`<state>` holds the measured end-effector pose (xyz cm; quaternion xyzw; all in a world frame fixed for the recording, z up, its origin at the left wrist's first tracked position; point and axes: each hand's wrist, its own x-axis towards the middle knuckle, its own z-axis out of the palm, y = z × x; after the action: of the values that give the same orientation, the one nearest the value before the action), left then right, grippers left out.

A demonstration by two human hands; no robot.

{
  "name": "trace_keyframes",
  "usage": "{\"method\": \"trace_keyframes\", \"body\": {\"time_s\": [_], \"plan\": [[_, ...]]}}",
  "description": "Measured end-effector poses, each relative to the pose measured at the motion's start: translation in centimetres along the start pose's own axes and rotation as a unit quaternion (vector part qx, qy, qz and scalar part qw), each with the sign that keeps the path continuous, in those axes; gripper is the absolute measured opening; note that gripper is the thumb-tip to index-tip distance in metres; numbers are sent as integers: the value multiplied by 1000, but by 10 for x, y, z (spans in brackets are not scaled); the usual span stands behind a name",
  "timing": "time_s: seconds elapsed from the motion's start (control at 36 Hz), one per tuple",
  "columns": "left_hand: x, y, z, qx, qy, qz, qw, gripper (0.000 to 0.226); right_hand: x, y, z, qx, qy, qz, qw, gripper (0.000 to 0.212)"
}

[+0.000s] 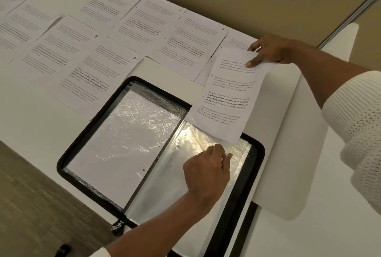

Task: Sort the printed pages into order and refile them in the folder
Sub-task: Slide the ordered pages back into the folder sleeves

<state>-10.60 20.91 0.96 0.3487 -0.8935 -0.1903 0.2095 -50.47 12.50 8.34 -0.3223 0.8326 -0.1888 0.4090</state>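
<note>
The left hand (207, 169) pinches open the mouth of the clear plastic sleeve (185, 184) in the black zip-edged folder (256, 161); at one o'clock the right hand (268, 51) pinches the white printed page (224, 95), lower edge at that mouth; hold it wide, feed squarely; other sheets (99, 67) lie spread at eleven o'clock on the white surface (41, 122).

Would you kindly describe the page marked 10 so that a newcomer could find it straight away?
Start at the open black folder. The sheet lying flat just beyond its far left corner is the page marked 10. Unlike its neighbours, it bears a handwritten blue 10 in its top right corner.
</note>
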Motion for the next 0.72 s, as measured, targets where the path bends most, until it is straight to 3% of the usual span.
{"method": "trace_keyframes", "body": {"time_s": [0.72], "plan": [[-3, -1, 10, 56, -28, 63, 996, 28, -13, 2, 1, 16, -12, 69, 997, 25]]}}
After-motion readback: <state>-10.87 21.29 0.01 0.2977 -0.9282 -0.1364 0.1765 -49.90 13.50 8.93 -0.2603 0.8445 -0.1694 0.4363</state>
